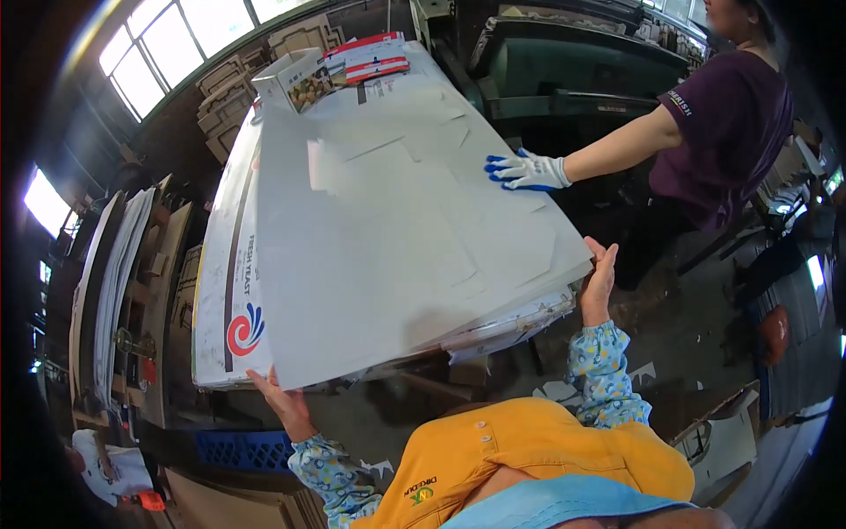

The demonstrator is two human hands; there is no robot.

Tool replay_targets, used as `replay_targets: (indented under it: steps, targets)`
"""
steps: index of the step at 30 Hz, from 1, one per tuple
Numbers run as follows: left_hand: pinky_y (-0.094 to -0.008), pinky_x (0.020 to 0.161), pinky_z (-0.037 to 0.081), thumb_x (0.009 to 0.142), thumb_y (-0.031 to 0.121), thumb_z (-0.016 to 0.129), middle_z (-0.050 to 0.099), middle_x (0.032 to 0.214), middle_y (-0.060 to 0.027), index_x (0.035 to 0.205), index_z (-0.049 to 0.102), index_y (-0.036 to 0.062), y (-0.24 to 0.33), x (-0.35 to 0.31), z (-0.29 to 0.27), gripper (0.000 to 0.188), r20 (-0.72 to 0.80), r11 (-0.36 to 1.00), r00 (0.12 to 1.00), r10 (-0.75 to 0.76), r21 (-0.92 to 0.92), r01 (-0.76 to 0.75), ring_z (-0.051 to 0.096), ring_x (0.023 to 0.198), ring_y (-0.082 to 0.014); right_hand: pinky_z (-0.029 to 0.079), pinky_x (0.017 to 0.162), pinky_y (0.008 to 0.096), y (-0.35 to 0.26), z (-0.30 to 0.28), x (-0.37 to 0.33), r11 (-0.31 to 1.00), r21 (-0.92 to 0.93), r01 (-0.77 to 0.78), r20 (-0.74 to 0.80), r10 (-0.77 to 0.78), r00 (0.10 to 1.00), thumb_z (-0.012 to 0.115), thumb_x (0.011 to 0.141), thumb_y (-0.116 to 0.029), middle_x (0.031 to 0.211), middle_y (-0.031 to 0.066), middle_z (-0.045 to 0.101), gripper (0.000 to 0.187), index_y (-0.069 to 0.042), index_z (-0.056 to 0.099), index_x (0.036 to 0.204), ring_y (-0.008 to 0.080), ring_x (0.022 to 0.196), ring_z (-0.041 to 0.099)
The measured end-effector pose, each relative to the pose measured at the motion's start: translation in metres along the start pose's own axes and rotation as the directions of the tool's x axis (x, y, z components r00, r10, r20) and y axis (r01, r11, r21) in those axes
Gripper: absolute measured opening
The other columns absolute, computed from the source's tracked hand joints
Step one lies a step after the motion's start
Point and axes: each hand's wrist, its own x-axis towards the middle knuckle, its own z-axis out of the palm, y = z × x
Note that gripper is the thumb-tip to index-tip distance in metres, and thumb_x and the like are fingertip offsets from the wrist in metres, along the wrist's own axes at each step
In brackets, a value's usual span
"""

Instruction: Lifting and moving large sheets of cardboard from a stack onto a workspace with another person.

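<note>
A large white cardboard sheet with die-cut lines lies in front of me on a stack of similar sheets. At its near left corner, my left hand grips the edge between thumb and fingers. My right hand holds the near right corner, its fingers pointing up along the edge. Under the left side shows a printed white sheet with a red and blue swirl. Across on the right, a co-worker's gloved hand rests flat on the white sheet.
A small printed box and red-and-white cartons sit at the stack's far end. A green machine stands behind. Upright boards lean at left; a blue crate is below. White scraps litter the floor.
</note>
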Motion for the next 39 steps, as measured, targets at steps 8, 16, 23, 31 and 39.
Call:
replay_targets:
  steps: [8, 16, 23, 31, 39]
  targets:
    - [-0.0246, 0.07, 0.044, 0.086, 0.024, 0.053, 0.059, 0.087, -0.0054, 0.092, 0.056, 0.0018, 0.006, -0.003, 0.004, 0.023, 0.093, 0.989, 0.995, -0.033, 0.145, 0.02, 0.055, 0.081, -0.0127, 0.038, 0.084, 0.0287, -0.005, 0.002, -0.002, 0.885, -0.438, 0.16, 0.07, -0.144, 0.987, 0.041, 0.09, -0.042, 0.104, 0.0099, 0.056, 0.048, 0.0, 0.056, 0.107, 0.0184, 0.094, 0.05]
    - [-0.0232, 0.071, 0.044, 0.084, 0.014, 0.055, 0.056, 0.087, -0.0041, 0.091, 0.052, 0.0064, 0.011, -0.004, -0.006, 0.01, 0.192, 0.99, 0.98, -0.051, 0.141, 0.024, 0.053, 0.08, -0.0112, 0.042, 0.074, 0.0264, -0.001, 0.001, -0.003, 0.821, -0.526, 0.223, 0.062, -0.224, 0.973, 0.05, 0.088, -0.016, 0.093, 0.0086, 0.061, 0.023, 0.002, 0.059, 0.099, 0.016, 0.082, 0.053]
    - [-0.0296, 0.09, 0.039, 0.09, 0.015, 0.042, 0.043, 0.125, -0.0123, 0.129, 0.037, 0.0044, 0.022, -0.031, 0.028, 0.041, 0.305, 0.987, 0.95, -0.057, 0.159, 0.008, 0.046, 0.111, -0.0211, 0.043, 0.073, 0.0268, 0.008, -0.006, 0.001, 0.779, -0.572, 0.256, 0.058, -0.273, 0.96, 0.051, 0.087, -0.016, 0.094, 0.0097, 0.062, 0.022, 0.001, 0.06, 0.098, 0.0164, 0.083, 0.054]
    - [-0.0284, 0.088, 0.042, 0.09, 0.01, 0.046, 0.049, 0.119, -0.0138, 0.127, 0.043, 0.0056, 0.005, -0.014, 0.02, 0.038, 0.186, 0.956, 0.979, 0.089, 0.26, -0.136, 0.05, 0.103, -0.0192, 0.043, 0.074, 0.028, 0.004, -0.001, -0.007, 0.753, -0.617, 0.229, 0.038, -0.262, 0.964, 0.051, 0.088, -0.018, 0.095, 0.0104, 0.061, 0.023, 0.0, 0.058, 0.099, 0.0178, 0.085, 0.054]
    - [-0.0291, 0.086, 0.043, 0.087, 0.007, 0.049, 0.053, 0.113, -0.0131, 0.113, 0.055, 0.0029, 0.007, -0.014, 0.011, 0.027, 0.194, 0.986, 0.98, 0.046, 0.15, -0.077, 0.052, 0.099, -0.0188, 0.04, 0.079, 0.0262, 0.0, 0.001, -0.01, 0.852, -0.49, 0.185, 0.009, -0.207, 0.978, 0.048, 0.089, -0.023, 0.099, 0.0094, 0.058, 0.028, 0.0, 0.057, 0.102, 0.0163, 0.089, 0.051]
